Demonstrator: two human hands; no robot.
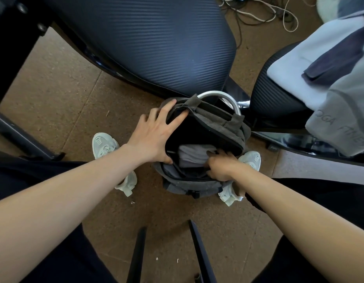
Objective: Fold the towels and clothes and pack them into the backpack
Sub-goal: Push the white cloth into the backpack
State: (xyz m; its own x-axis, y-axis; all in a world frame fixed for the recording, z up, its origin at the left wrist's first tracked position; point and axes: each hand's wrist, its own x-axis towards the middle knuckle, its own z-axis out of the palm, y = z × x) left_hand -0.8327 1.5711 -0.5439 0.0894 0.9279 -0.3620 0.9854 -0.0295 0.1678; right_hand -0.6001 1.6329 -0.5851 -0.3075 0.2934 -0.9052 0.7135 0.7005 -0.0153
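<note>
A grey backpack stands open on the floor between my feet. My left hand holds the left rim of its opening, fingers spread over the edge. Inside lies a folded grey cloth. My right hand reaches into the opening at the right and its fingers curl on the edge of that cloth. On the chair at the right lie a light grey towel with lettering and a dark blue garment on top of it.
A dark chair seat is just beyond the backpack, and a second chair is at the right. Cables lie on the brown floor at the back. Chair legs stick out near my knees.
</note>
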